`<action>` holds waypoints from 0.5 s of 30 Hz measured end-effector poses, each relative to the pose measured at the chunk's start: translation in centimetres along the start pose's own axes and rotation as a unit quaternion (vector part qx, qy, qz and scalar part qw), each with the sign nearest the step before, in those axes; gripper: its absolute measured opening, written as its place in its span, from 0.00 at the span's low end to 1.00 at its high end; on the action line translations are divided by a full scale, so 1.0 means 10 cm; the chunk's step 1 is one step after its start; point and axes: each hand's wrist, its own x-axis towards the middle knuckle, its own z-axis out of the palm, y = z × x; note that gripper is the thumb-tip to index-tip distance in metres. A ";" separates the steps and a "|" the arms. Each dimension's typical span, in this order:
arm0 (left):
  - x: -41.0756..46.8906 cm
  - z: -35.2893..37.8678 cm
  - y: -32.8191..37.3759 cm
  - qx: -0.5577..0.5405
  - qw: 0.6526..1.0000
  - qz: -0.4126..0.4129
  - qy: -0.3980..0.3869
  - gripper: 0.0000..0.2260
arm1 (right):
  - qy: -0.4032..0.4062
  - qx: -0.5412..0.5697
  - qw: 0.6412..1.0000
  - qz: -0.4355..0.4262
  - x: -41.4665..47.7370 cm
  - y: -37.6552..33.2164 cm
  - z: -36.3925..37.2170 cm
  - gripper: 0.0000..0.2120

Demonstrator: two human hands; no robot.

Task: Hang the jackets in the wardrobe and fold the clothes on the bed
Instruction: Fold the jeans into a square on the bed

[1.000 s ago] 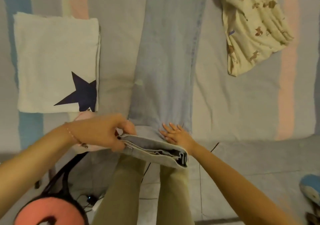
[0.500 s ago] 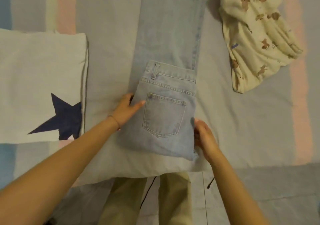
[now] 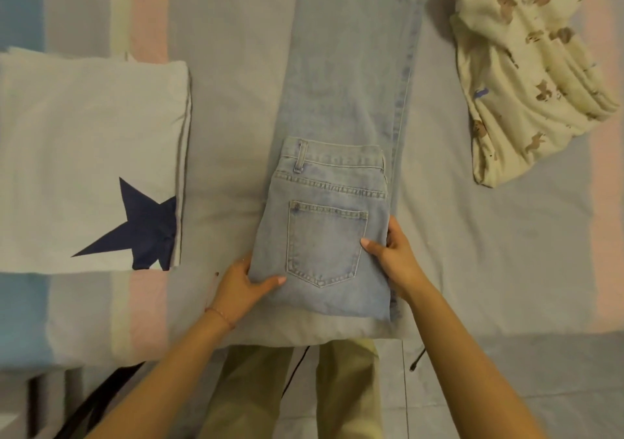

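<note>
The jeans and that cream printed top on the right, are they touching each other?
Apart. The head view shows a strip of bare bedsheet between the jeans and the cream printed top.

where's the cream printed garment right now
Head view, upper right on the bed: the crumpled cream printed garment lies right of the jeans, apart from them.

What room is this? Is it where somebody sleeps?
Probably a bedroom. A striped bed sheet fills the view, with jeans being folded on it by the left hand and right hand, a folded star top and a crumpled printed garment beside them.
</note>
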 end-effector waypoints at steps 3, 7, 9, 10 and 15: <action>-0.08 -0.03 -0.15 0.059 0.998 0.006 -0.004 0.36 | 0.009 -0.004 0.999 0.032 -0.01 -0.01 -0.05 0.20; 0.20 -0.18 0.05 0.186 0.981 -0.027 -0.046 0.24 | 0.139 -0.112 0.983 0.041 0.09 -0.09 -0.14 0.04; 0.45 -0.31 0.34 0.215 0.976 -0.005 0.020 0.20 | 0.212 -0.138 0.967 -0.029 0.28 -0.28 -0.21 0.04; 0.59 -0.37 0.50 0.198 0.978 0.019 0.059 0.18 | 0.218 -0.130 0.965 -0.064 0.38 -0.42 -0.23 0.06; 1.41 -0.46 1.38 0.025 0.992 0.098 0.075 0.20 | 0.136 -0.148 0.968 -0.148 1.26 -1.36 -0.17 0.19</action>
